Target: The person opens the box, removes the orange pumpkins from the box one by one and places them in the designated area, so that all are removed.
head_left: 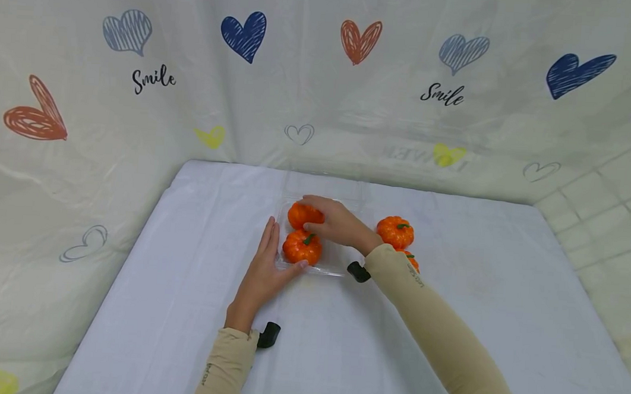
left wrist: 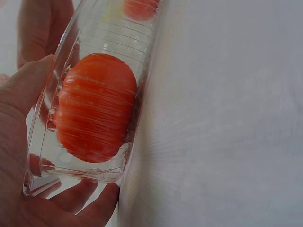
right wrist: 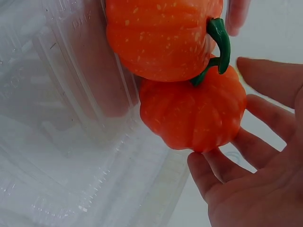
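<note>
A clear plastic box (head_left: 334,263) lies on the table with two orange toy pumpkins in its left half. The nearer pumpkin (head_left: 300,250) has a green stem. My left hand (head_left: 260,271) grips the box's near left corner, its thumb at the front rim and its fingers along the left side. In the left wrist view the near pumpkin (left wrist: 97,109) shows through the box wall. My right hand (head_left: 338,222) holds the farther pumpkin (head_left: 298,215). Its fingers curve round that pumpkin (right wrist: 194,113) in the right wrist view, the thumb near the stem.
Right of the box sits another orange pumpkin (head_left: 394,231). One more pumpkin (head_left: 411,261) is partly hidden behind my right forearm. A transparent lid (head_left: 324,185) stands open behind the box, near the curtain (head_left: 321,90) printed with hearts. White cloth covers the table (head_left: 183,261).
</note>
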A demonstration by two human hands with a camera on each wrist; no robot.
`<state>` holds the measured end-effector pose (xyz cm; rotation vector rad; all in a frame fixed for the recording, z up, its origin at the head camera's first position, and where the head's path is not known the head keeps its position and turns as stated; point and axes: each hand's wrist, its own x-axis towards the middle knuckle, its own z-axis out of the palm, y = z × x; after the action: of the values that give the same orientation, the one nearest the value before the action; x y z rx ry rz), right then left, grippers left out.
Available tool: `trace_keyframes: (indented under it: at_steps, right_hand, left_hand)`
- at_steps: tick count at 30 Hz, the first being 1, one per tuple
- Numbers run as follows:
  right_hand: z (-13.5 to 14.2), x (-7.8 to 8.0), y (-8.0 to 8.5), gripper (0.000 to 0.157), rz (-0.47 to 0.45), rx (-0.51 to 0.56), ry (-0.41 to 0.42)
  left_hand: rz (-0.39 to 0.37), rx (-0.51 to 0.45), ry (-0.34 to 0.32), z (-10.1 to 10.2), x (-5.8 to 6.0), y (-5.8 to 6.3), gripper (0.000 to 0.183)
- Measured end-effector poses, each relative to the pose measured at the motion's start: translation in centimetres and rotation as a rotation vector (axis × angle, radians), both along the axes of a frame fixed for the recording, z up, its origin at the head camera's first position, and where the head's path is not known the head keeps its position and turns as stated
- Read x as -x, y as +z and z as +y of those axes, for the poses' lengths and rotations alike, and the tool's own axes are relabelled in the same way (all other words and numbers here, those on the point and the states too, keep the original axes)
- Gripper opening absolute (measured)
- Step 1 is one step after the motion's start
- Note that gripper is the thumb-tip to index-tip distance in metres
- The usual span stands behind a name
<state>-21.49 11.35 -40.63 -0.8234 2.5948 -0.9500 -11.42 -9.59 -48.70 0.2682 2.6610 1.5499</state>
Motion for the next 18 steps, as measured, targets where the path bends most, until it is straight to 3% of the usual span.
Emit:
trace_keyframes:
  at_steps: [10,18]
  right_hand:
    - [0.13,0.28,0.07,0.05,0.091,-0.029,-0.007]
    - [0.73,-0.16,0.58,0.052,0.12,0.043,-0.022]
  left_hand:
    - [-0.013,-0.002,0.003,0.1,-0.03,-0.03,0.114]
    - [0.013,0.005,0.007,0.06,-0.1,0.07,0.115]
